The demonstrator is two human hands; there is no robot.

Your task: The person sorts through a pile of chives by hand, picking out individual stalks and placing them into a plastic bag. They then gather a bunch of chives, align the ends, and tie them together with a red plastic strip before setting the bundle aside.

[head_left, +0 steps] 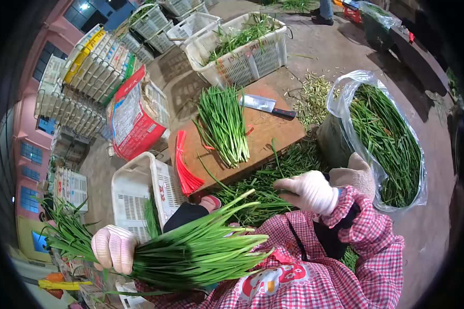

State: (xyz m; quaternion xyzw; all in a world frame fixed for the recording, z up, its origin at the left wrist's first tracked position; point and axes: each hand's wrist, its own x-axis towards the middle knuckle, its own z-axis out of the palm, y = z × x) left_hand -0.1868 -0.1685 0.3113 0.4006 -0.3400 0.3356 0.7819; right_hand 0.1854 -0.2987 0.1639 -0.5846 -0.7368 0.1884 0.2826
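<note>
My left hand (pixel 115 249), in a pale glove, is wrapped round a thick bunch of garlic chives (pixel 201 252); the cut ends fan out to the right. My right hand (pixel 310 191), also gloved, is closed with finger and thumb pointing left, over loose chives (pixel 252 206) on the ground. Whether it pinches anything, I cannot make out. Ahead, a tied bundle of chives (pixel 224 123) lies on a wooden board (pixel 273 139). A knife (pixel 265 104) with a dark handle lies beside it. Red ties (pixel 185 167) sit at the board's left edge.
A clear plastic bag (pixel 343 103) full of chives stands at my right. Beyond the board is a white crate (pixel 242 67) with greens in it. Another white crate (pixel 131 190) stands at left, near a red-and-white sack (pixel 139 116). Cut bits (pixel 314 98) litter the floor.
</note>
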